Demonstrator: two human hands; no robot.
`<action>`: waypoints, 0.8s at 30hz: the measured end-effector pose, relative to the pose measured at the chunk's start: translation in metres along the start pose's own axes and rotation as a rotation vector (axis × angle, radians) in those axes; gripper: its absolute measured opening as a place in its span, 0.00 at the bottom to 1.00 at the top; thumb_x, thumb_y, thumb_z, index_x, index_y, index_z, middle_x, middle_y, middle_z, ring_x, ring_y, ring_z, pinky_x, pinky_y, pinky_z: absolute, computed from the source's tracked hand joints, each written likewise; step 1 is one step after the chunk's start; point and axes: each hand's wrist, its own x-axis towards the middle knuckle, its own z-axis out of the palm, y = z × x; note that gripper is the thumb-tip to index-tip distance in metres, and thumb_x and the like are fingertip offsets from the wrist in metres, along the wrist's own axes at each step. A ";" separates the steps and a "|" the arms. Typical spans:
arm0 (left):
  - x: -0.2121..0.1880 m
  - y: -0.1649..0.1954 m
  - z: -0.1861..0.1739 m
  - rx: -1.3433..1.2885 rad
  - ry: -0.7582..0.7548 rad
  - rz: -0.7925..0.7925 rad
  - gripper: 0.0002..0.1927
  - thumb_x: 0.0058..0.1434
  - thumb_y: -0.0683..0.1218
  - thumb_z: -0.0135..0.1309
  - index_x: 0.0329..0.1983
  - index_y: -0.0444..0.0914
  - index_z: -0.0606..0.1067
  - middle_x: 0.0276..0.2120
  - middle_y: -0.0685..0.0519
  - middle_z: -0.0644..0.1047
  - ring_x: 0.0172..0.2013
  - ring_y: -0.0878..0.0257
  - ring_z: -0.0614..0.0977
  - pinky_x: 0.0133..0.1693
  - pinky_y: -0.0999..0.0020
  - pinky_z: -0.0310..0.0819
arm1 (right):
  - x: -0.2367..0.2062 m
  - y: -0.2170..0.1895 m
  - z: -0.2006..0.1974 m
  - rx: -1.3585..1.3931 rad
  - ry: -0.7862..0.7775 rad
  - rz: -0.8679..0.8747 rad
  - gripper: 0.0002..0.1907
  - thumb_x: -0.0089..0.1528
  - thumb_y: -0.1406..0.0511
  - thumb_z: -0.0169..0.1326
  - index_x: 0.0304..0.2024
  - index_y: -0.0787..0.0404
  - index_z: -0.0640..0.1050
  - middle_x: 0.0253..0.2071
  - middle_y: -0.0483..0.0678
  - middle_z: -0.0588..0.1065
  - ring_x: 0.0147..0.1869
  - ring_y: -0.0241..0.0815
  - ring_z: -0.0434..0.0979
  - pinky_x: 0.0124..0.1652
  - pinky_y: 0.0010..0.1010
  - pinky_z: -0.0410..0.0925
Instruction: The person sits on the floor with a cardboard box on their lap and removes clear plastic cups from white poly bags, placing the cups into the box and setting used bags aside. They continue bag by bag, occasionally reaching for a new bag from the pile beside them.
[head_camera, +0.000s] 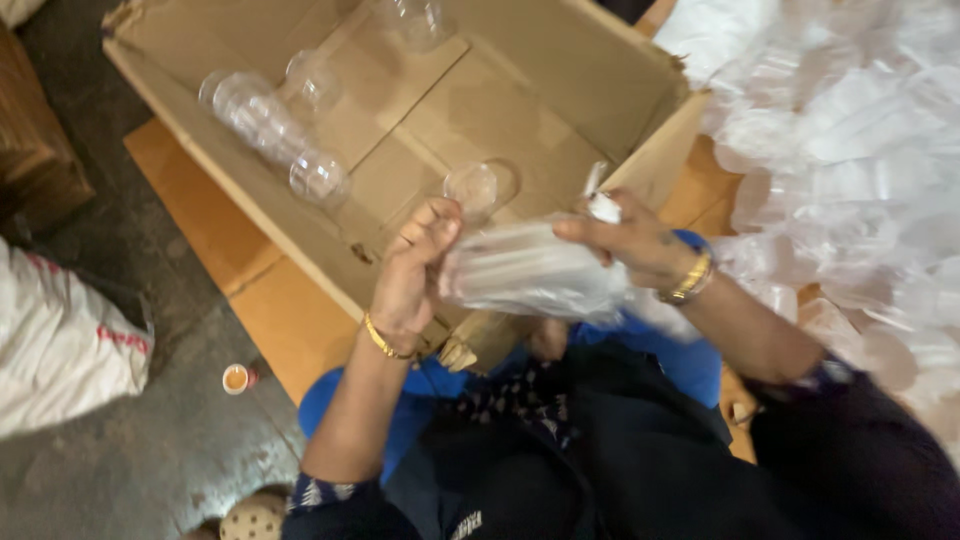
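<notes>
I observe both hands, left hand (418, 268) and right hand (628, 238), clenched on the ends of a blurred clear plastic sleeve of cups (535, 272), held level just over the near wall of the open cardboard box (520, 90), where loose clear cups (265, 120) lie.

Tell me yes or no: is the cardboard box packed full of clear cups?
No: the cardboard box holds only a few clear cups, and most of its brown bottom lies bare.

Blurred plastic sleeve (530, 272); cup heap (850, 150) cut off
</notes>
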 end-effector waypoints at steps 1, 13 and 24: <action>-0.010 0.001 -0.002 0.010 -0.041 -0.076 0.08 0.67 0.41 0.56 0.47 0.36 0.72 0.30 0.57 0.76 0.24 0.72 0.75 0.25 0.77 0.67 | -0.006 -0.001 -0.006 -0.045 -0.004 0.087 0.11 0.55 0.60 0.65 0.24 0.54 0.76 0.18 0.38 0.67 0.20 0.30 0.63 0.21 0.26 0.57; 0.087 -0.040 -0.098 0.317 0.506 -0.165 0.08 0.53 0.36 0.53 0.36 0.39 0.71 0.28 0.52 0.75 0.27 0.64 0.75 0.20 0.67 0.66 | 0.123 0.012 -0.022 -0.526 -0.032 -0.067 0.13 0.61 0.59 0.57 0.33 0.65 0.79 0.29 0.50 0.77 0.33 0.40 0.75 0.34 0.36 0.67; 0.245 -0.089 -0.139 0.811 0.817 -0.350 0.12 0.62 0.41 0.48 0.41 0.27 0.78 0.34 0.40 0.81 0.30 0.49 0.84 0.27 0.53 0.78 | 0.319 0.032 0.004 -1.180 0.050 0.258 0.21 0.61 0.57 0.50 0.51 0.60 0.82 0.54 0.60 0.78 0.58 0.61 0.79 0.53 0.53 0.71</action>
